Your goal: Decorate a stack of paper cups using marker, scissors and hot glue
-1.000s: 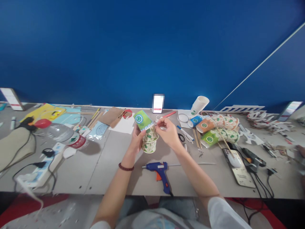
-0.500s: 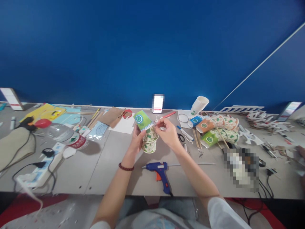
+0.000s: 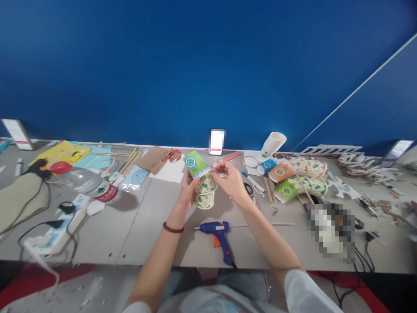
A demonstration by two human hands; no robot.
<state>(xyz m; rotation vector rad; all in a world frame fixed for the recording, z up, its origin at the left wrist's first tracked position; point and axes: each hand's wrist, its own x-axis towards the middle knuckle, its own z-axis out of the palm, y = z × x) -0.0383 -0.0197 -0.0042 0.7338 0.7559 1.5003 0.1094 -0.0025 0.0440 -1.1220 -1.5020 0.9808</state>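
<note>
Above the middle of the table, my left hand [image 3: 188, 191] is wrapped round a paper-cup figure [image 3: 205, 200], built of patterned cup pieces with a green head that bears a round blue eye. Beside the figure's upper right side, my right hand [image 3: 228, 178] is closed in a pinch near the joint below the head. What its fingertips hold is too small to make out. A blue hot glue gun [image 3: 216, 230] lies on the table below my hands, a long glue stick [image 3: 260, 224] sticking out of its back.
More paper-cup figures [image 3: 293, 169] lie to the right, near wooden sticks [image 3: 269, 189], a marker [image 3: 249, 178] and scissors [image 3: 248, 188]. A phone [image 3: 216, 141] leans on the blue wall. Leftward are a plastic bottle [image 3: 87, 182], a power strip [image 3: 67, 228] and cardboard [image 3: 153, 159].
Hardly anything differs. Both hands keep their places on and beside the paper-cup figure, and the whole view has shifted very slightly.
</note>
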